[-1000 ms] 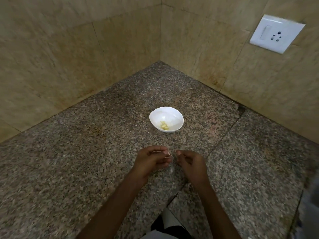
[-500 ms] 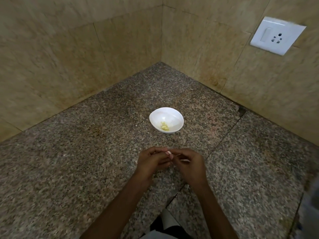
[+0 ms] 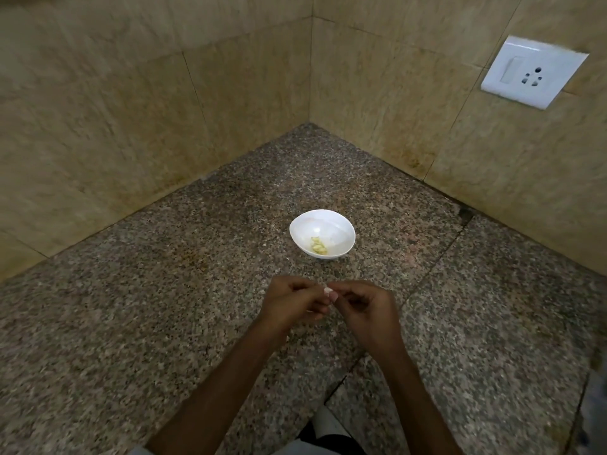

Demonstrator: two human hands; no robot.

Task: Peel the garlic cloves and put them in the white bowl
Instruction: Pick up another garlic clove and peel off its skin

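Small pale garlic clove [image 3: 327, 290] is pinched where both hands meet, held above the near tabletop. Left hand [image 3: 292, 300] curls its fingers round it, I judge to steady it. Right hand [image 3: 368, 308] nips the skin to strip it. Only a pale end shows, facing far; I cannot tell the long axis. Round white bowl [image 3: 343, 224] sits just beyond on the speckled granite tabletop [image 3: 164, 290], with yellowish peeled cloves [image 3: 318, 247] inside.

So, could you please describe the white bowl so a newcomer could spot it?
Find the corner where two tiled walls meet the granite counter. The white bowl sits between that corner and the left hand and right hand. It's the only dish, holding pale peeled cloves.
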